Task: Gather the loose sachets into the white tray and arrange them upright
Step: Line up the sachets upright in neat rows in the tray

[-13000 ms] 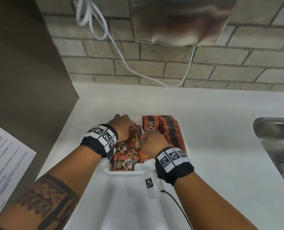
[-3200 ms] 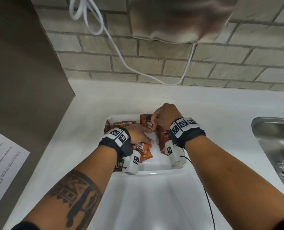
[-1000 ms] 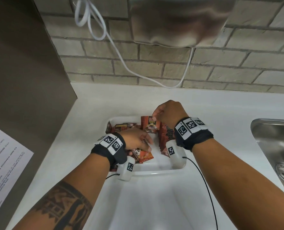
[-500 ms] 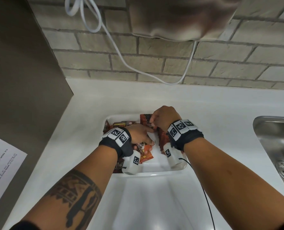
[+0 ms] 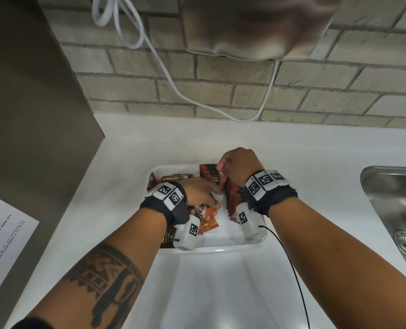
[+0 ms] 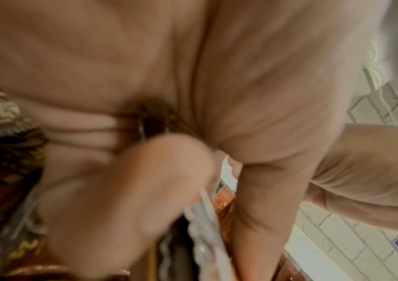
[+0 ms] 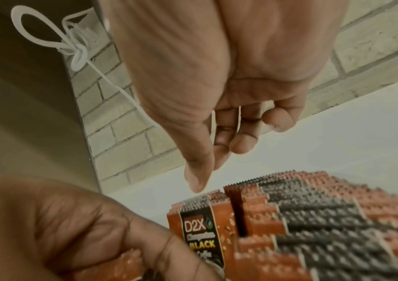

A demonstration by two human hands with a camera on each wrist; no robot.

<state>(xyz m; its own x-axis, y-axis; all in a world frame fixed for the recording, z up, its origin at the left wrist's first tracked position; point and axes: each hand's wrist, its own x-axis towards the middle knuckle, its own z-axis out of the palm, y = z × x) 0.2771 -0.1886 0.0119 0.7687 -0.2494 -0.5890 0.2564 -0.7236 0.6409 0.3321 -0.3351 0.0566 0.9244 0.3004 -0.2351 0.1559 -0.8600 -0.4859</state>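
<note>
on the white surface (image 5: 221,293) sits the white tray (image 5: 221,246), its near rim closest to the person and partly hidden by the two wrist cameras. just inside the near left part, loose sachets (image 5: 209,227) lie flat and jumbled, red and dark packets overlapping. the left hand (image 5: 200,192) reaches into this pile from the left, its fingers curled round a few sachets; the left wrist view shows the thumb (image 6: 126,190) pressed against serrated packet edges, though that picture is blurred. to the right, a packed row of upright sachets (image 5: 235,195) runs along the right side of the tray from near to far, serrated tops up. the right hand (image 5: 238,166) hangs over the far end of this row, fingers bent and thumb (image 7: 195,171) pointing down, its tip just at the top edge of the frontmost sachet; whether it pinches that packet i cannot tell. more flat sachets lie at the far left of the tray. a steel sink (image 5: 396,210) is set in the surface well to the right. beyond stands a brick wall (image 5: 244,91) with a looped white cable (image 5: 149,43).
</note>
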